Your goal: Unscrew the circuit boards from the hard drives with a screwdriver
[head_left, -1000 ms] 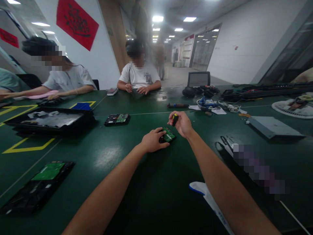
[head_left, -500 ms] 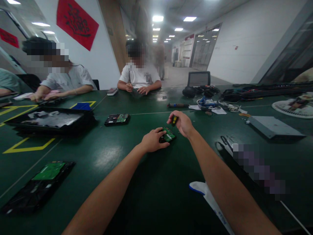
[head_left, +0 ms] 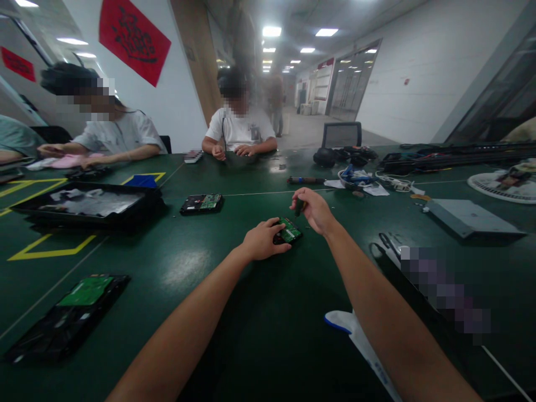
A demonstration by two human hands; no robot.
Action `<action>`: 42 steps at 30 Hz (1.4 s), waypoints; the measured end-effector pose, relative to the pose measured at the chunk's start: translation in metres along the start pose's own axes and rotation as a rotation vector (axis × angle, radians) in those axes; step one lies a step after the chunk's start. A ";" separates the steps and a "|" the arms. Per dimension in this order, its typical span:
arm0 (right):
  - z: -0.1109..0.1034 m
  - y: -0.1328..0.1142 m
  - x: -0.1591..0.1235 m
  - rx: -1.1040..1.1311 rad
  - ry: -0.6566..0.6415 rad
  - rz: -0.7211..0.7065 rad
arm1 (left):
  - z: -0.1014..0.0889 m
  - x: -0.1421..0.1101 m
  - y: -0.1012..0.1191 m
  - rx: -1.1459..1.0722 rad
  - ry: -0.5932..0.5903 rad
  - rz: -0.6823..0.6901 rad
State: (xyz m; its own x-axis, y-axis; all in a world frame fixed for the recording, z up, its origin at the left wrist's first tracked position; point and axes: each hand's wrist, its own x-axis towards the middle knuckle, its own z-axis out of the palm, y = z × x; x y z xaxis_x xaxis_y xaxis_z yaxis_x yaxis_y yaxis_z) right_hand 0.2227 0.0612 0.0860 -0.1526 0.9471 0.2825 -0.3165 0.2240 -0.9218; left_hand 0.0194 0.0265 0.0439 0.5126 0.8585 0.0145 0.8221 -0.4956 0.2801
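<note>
A small hard drive (head_left: 290, 230) with a green circuit board facing up lies on the dark green table. My left hand (head_left: 263, 239) grips it from the left, thumb along the near edge and fingers over the far side. Above its far right corner, my right hand (head_left: 314, 209) is closed around the short dark handle of a screwdriver (head_left: 298, 207). Whether the screwdriver's tip touches the drive cannot be made out. Two further drives rest on the table: one (head_left: 201, 203) beyond my left hand, and a larger one in a black frame (head_left: 67, 318) at the near left.
A black tray (head_left: 157, 196) stands at the left. To the right are a grey metal box (head_left: 473, 216), a cable bundle (head_left: 355, 176) and a blurred-out long item (head_left: 444, 290). A white strip (head_left: 364, 340) lies under my right forearm. Two people (head_left: 240, 125) (head_left: 121, 134) sit across the table.
The screwdriver handle has turned in my right hand, its yellow part now mostly out of sight. My left hand and the hard drive stay put. The person at left has raised a hand.
</note>
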 end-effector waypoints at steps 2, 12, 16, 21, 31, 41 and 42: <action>0.000 0.000 0.001 -0.030 0.035 -0.014 | -0.001 0.000 0.000 -0.003 -0.001 -0.006; 0.006 -0.004 -0.002 0.005 -0.041 0.000 | 0.001 0.000 0.000 0.010 0.018 0.005; 0.007 -0.004 -0.001 0.000 0.019 -0.005 | 0.001 0.000 0.000 0.004 0.013 0.001; 0.006 -0.002 -0.001 0.008 0.006 0.003 | 0.000 0.000 0.001 0.009 0.003 -0.007; 0.004 -0.001 -0.001 0.030 -0.029 0.025 | -0.001 -0.001 0.001 0.011 0.014 0.004; 0.002 0.006 0.003 -0.072 0.070 -0.037 | -0.001 0.000 0.001 0.001 0.000 -0.004; 0.003 0.006 0.002 -0.057 0.066 -0.041 | -0.001 0.000 0.001 0.001 -0.003 -0.005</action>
State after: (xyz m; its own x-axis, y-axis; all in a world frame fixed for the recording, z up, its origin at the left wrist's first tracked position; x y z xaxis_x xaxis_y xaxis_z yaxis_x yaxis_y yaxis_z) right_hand 0.2177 0.0642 0.0817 -0.0780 0.9495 0.3039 -0.2672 0.2738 -0.9239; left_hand 0.0204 0.0262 0.0453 0.5090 0.8607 0.0106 0.8249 -0.4913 0.2794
